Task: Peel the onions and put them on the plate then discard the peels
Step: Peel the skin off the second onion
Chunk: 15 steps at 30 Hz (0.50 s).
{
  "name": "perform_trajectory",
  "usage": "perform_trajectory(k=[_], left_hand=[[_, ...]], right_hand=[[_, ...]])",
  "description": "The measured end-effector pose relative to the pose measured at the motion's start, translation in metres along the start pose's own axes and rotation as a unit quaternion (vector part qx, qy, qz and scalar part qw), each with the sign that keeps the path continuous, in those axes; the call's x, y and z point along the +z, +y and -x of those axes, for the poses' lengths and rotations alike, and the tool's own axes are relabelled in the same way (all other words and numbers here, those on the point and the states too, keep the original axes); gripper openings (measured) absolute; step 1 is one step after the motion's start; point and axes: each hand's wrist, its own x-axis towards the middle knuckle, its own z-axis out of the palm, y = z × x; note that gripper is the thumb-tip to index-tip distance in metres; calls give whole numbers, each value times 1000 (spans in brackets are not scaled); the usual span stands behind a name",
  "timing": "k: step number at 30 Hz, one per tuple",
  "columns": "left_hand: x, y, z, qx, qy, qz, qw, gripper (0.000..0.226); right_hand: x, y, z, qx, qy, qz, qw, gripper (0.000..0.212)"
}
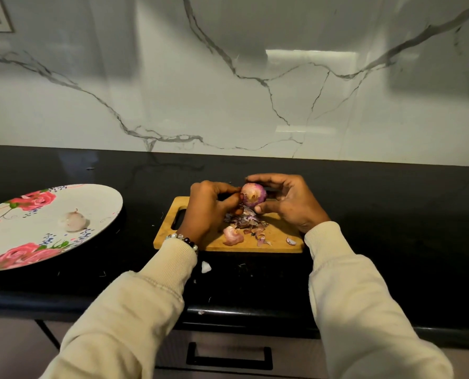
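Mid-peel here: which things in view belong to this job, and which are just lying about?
Job:
- onion held in both hands
- left hand, right hand
- peels
- peeled onion on plate
- cutting board

Lying about:
- white scrap on counter
- drawer handle

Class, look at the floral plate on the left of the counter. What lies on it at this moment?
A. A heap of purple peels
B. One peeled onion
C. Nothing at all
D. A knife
B: a single pale peeled onion lies on the floral plate, while the purple peels lie on the wooden cutting board.
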Motion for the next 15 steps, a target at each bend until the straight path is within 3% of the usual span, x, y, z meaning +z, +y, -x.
perform_trajectory(k=[15], left_hand=[[-1,0,-2,32,45,-84,995,9]], right_hand=[[2,-4,3,-6,-12,-34,999,56]])
